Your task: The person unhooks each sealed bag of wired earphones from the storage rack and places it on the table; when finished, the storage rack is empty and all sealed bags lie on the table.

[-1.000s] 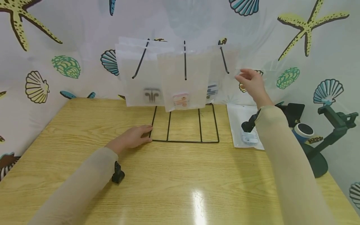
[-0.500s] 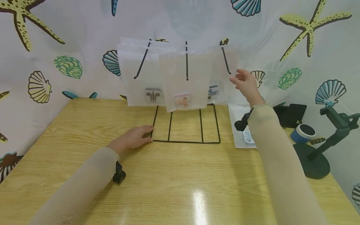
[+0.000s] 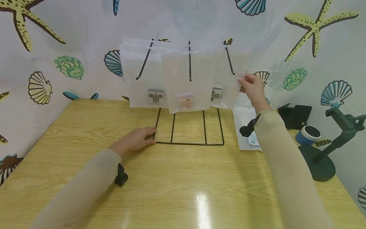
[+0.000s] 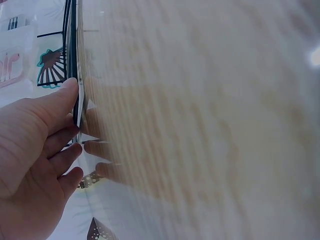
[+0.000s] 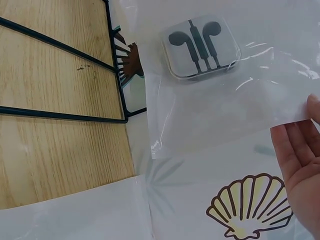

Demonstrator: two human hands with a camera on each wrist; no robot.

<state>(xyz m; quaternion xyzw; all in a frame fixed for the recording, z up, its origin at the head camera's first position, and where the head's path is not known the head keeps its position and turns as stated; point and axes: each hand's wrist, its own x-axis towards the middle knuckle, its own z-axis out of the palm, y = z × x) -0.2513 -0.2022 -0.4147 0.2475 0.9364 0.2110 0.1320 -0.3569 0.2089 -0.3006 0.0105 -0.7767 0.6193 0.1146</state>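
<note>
In the head view my right hand (image 3: 253, 89) pinches the right edge of a clear plastic bag (image 3: 233, 86) hanging on the rack's right hook. A case of black earphones (image 5: 201, 47) shows inside that bag in the right wrist view, with the thumb before the film and fingers behind it. My left hand (image 3: 134, 139) lies at the front left corner of the black wire rack (image 3: 188, 144). Its thumb and fingertips touch the wire and tabletop, without curling round the bar. Bags with pink earphones (image 3: 185, 101) and dark earphones (image 3: 155, 96) hang from the middle and left hooks.
Another bag (image 3: 243, 119), holding a pale case (image 3: 253, 140), lies on the table right of the rack. Further right stand a blue cup-like item (image 3: 308, 135), a black box (image 3: 295, 116) and a dark stand (image 3: 317, 163). A shell-print sheet (image 3: 94, 28) covers the wall behind.
My right hand has moved left and taken hold of the right bag's edge. That bag now spreads further right and faces forward more. The left hand stays at the rack's corner.
</note>
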